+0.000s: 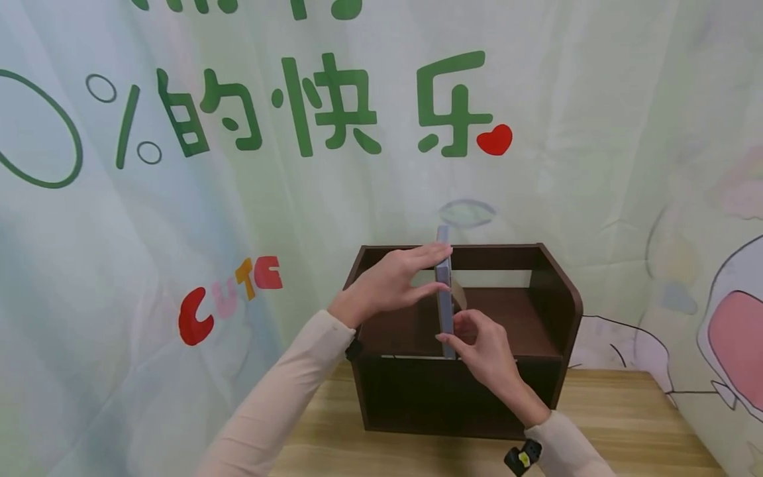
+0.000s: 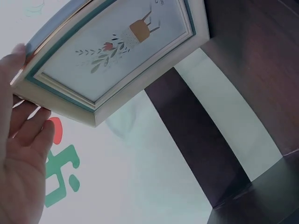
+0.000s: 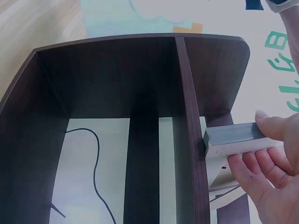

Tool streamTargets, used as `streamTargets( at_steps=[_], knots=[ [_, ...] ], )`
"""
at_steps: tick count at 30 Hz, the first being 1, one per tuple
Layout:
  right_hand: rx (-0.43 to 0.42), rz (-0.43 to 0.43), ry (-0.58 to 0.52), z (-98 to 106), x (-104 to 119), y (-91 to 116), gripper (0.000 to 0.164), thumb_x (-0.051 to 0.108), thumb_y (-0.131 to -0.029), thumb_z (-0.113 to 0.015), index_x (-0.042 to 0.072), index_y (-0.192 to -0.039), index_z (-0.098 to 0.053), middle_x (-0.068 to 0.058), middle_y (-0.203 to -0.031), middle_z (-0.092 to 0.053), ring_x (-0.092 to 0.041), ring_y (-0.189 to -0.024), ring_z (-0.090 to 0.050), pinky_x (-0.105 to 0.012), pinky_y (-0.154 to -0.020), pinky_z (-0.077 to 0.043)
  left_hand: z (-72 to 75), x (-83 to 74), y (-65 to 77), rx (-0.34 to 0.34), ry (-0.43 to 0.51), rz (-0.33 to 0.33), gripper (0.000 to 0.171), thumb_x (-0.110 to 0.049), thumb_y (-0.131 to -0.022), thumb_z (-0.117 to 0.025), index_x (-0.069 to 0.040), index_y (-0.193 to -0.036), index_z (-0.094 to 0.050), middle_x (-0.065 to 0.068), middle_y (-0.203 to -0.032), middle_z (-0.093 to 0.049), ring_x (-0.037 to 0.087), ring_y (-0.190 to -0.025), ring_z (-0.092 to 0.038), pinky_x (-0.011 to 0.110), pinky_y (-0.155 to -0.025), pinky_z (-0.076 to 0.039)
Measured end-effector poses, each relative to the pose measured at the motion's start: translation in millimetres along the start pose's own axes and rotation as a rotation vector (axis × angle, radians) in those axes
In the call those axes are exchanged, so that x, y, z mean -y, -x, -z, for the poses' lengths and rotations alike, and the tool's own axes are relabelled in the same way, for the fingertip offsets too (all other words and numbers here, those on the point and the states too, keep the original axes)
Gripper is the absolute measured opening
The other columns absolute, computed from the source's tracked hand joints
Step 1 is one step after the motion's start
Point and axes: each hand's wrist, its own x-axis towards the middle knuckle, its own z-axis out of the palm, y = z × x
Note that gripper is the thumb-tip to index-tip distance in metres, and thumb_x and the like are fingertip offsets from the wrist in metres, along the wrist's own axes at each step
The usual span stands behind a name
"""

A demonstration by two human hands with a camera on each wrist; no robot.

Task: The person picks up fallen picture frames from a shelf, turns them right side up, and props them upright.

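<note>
A picture frame point(image 1: 444, 311) stands on edge at the front of the dark brown shelf unit's point(image 1: 554, 285) upper board, seen edge-on in the head view. In the left wrist view its front shows a pale rim with a teal line round a print of a potted plant. My left hand point(image 1: 390, 278) grips the frame near its upper end, fingertips on both sides. Lower down, my right hand point(image 1: 485, 344) pinches its near edge between thumb and fingers. The right wrist view has the frame's lower end point(image 3: 238, 134) right at the board's edge, with a beige support piece point(image 3: 226, 198) behind it.
The shelf unit has raised side panels and a back rail point(image 1: 495, 256), with an open compartment point(image 1: 417, 397) below. It stands on a wood-grain table point(image 1: 620, 411) against a printed curtain point(image 1: 596, 165). A thin black cable point(image 3: 96, 163) shows through the lower compartment.
</note>
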Motion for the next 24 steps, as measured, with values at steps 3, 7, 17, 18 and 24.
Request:
streamTargets(
  at_steps=[3,7,17,18,24],
  knots=[
    [0.015,0.055,0.012,2,-3,-1,0.028,0.016,-0.087,-0.086,0.008,-0.109,-0.071,-0.005,-0.1,-0.073,-0.015,-0.086,-0.074,-0.03,-0.079,-0.065,-3.1,2.3,1.9,-0.013,0.002,-0.006,0.067,-0.025,-0.095,-0.079,-0.002,-0.152,-0.054,0.015,-0.154,-0.058,0.026,-0.144,-0.058,0.036,-0.115,-0.05],
    [-0.076,0.206,0.062,9,-16,-3,0.019,0.011,-0.097,-0.075,0.005,-0.114,-0.071,-0.006,-0.106,-0.072,-0.014,-0.09,-0.069,-0.03,-0.082,-0.063,-5.9,3.8,3.0,-0.039,0.01,-0.021,0.066,-0.022,-0.094,-0.08,-0.001,-0.151,-0.055,0.017,-0.153,-0.059,0.027,-0.143,-0.058,0.035,-0.114,-0.05],
    [-0.237,0.371,0.299,-3,-37,-22,0.046,-0.007,-0.081,-0.085,-0.006,-0.125,-0.071,-0.022,-0.117,-0.077,-0.035,-0.102,-0.078,-0.048,-0.084,-0.063,-7.9,3.7,5.0,-0.078,0.031,-0.026,0.063,-0.019,-0.095,-0.078,0.0,-0.15,-0.055,0.018,-0.152,-0.06,0.027,-0.142,-0.059,0.035,-0.114,-0.051],
    [-0.242,0.375,0.308,-5,-37,-24,0.046,-0.008,-0.081,-0.085,-0.006,-0.125,-0.071,-0.022,-0.116,-0.077,-0.035,-0.101,-0.078,-0.048,-0.082,-0.064,-8.6,3.5,4.9,-0.079,0.036,-0.026,0.062,-0.019,-0.096,-0.078,0.0,-0.15,-0.055,0.017,-0.152,-0.059,0.027,-0.142,-0.059,0.035,-0.115,-0.051],
    [-0.258,0.371,0.35,-10,-37,-31,0.042,-0.007,-0.081,-0.085,-0.005,-0.122,-0.073,-0.022,-0.114,-0.079,-0.034,-0.091,-0.079,-0.045,-0.073,-0.064,-10.8,1.8,4.5,-0.081,0.041,-0.02,0.062,-0.019,-0.097,-0.077,0.0,-0.151,-0.054,0.017,-0.154,-0.058,0.027,-0.144,-0.057,0.034,-0.116,-0.049]
  ],
)
